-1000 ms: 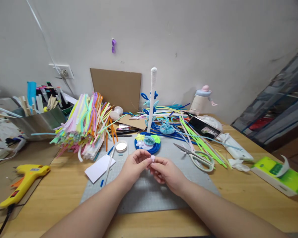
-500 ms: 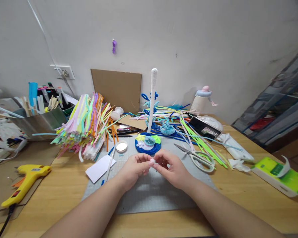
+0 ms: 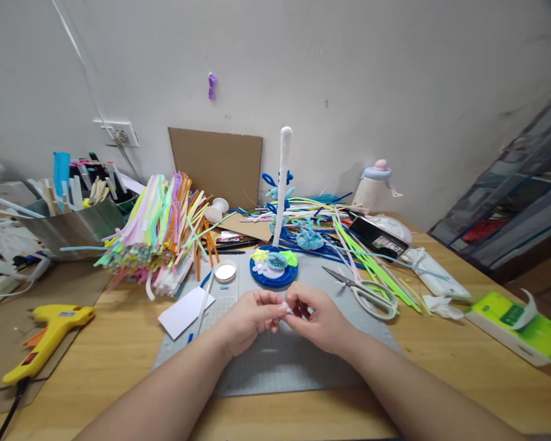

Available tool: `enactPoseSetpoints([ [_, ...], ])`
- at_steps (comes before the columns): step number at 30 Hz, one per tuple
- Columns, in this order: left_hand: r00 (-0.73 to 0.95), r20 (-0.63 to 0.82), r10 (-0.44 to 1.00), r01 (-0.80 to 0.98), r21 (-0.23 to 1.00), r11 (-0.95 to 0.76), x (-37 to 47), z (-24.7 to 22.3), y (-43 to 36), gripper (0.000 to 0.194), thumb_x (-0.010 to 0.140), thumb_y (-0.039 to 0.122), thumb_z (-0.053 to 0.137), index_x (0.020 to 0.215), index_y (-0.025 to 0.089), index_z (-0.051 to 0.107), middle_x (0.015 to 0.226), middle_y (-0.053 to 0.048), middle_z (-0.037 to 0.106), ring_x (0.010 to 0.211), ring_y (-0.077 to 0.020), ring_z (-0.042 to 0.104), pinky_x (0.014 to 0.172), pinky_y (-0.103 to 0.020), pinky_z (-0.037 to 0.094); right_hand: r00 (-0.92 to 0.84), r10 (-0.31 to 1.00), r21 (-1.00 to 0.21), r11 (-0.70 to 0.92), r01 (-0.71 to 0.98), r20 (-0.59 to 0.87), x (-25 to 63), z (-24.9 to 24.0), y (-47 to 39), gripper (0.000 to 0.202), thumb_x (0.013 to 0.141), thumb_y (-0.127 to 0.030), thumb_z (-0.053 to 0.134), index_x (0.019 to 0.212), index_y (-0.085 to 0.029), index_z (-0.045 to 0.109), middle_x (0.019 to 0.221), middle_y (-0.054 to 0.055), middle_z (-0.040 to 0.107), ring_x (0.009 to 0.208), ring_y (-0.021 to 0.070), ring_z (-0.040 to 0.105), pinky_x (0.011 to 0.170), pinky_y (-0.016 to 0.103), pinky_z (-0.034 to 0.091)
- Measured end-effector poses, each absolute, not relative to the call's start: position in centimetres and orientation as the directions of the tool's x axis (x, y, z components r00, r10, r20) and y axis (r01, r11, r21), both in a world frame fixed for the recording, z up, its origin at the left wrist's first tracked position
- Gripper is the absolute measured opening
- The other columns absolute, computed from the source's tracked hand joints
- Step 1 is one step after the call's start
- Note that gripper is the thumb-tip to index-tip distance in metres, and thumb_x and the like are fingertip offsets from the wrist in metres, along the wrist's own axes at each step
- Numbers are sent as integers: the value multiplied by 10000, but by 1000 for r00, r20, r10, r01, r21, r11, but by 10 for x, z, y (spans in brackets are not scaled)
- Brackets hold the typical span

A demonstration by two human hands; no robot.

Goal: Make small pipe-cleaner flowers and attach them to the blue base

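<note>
My left hand (image 3: 256, 317) and my right hand (image 3: 316, 315) meet fingertip to fingertip above the grey cutting mat (image 3: 294, 370). Both are closed in a pinch on a small white fuzzy piece (image 3: 288, 308), mostly covered by the fingers; its exact kind cannot be made out. Just beyond the hands stands a round blue pipe-cleaner base (image 3: 275, 280) bearing yellow, green and white shapes and a light-blue one. A tall white wrapped post (image 3: 282, 184) rises from its back, with blue loops beside it. Scissors (image 3: 367, 295) lie apart, right of my right hand.
Left of the mat are a yellow glue gun (image 3: 48, 337) and a thick bundle of pipe cleaners (image 3: 151, 236). A white card (image 3: 183, 313) and a small round dish (image 3: 224, 271) lie nearby. Loose green pipe cleaners (image 3: 376, 263) and a green tissue pack (image 3: 517, 324) occupy the right.
Both hands have shifted very slightly, and the right fingers have curled a little differently around the small white piece. Everything else stays in place.
</note>
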State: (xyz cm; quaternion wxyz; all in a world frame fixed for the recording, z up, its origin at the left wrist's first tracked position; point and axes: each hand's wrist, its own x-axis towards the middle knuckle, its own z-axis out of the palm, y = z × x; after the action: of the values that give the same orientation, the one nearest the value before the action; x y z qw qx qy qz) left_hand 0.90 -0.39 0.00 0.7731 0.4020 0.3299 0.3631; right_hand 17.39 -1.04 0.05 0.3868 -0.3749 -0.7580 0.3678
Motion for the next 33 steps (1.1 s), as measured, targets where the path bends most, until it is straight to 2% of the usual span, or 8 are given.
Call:
enactPoseSetpoints([
  [7, 524, -198, 828, -318, 857, 406, 10, -4, -5, 255, 587, 268, 770, 733, 104, 641, 685, -12, 590, 556, -68, 515, 536, -203, 411, -377, 872, -861, 427, 277, 311, 173, -3, -9, 81, 691, -122, 558, 687, -195, 523, 632, -33, 487, 540, 93, 389, 500, 212, 311],
  [12, 521, -201, 830, -281, 877, 389, 10, -4, -4, 303, 583, 290, 771, 772, 92, 641, 702, -24, 597, 556, -75, 534, 574, -228, 444, -437, 867, -884, 381, 270, 240, 175, 0, -6, 59, 726, -142, 549, 767, -182, 562, 633, -35, 477, 547, 88, 391, 498, 201, 312],
  [16, 507, -242, 828, -259, 873, 413, 8, -3, -3, 320, 555, 308, 784, 746, 104, 628, 663, -7, 593, 526, -73, 537, 564, -227, 445, -497, 854, -941, 278, 191, 152, 178, -1, -2, 59, 763, -219, 580, 769, -168, 552, 619, -37, 478, 541, 81, 389, 495, 195, 302],
  [24, 537, -304, 787, -271, 821, 503, 6, 0, -4, 284, 592, 273, 771, 749, 115, 595, 612, 18, 570, 497, -50, 521, 536, -186, 420, -552, 832, -998, 58, -11, 54, 181, -7, 3, 221, 753, -347, 637, 809, -152, 552, 743, 13, 599, 671, 121, 544, 614, 235, 385],
  [26, 544, -301, 783, -243, 837, 490, 7, 0, -5, 293, 598, 290, 766, 744, 120, 577, 609, 16, 571, 499, -57, 519, 528, -193, 418, -558, 829, -998, 8, -55, 38, 180, -5, 3, 246, 738, -366, 650, 781, -149, 544, 705, 5, 597, 610, 102, 528, 558, 213, 366],
  [30, 597, -247, 764, -207, 872, 443, 6, 1, -6, 277, 642, 308, 732, 741, 117, 558, 653, -12, 589, 528, -71, 520, 520, -197, 402, -564, 825, -994, -77, -74, -22, 178, -3, 1, 269, 719, -375, 668, 771, -150, 530, 605, -33, 546, 466, 54, 406, 438, 180, 271],
  [33, 616, -252, 746, -258, 831, 493, 5, 1, -6, 235, 651, 250, 730, 736, 117, 555, 625, 4, 562, 503, -50, 487, 503, -171, 362, -572, 820, -996, -26, -86, 28, 178, -3, 0, 242, 746, -361, 646, 785, -153, 529, 657, -8, 575, 537, 76, 465, 471, 188, 305],
])
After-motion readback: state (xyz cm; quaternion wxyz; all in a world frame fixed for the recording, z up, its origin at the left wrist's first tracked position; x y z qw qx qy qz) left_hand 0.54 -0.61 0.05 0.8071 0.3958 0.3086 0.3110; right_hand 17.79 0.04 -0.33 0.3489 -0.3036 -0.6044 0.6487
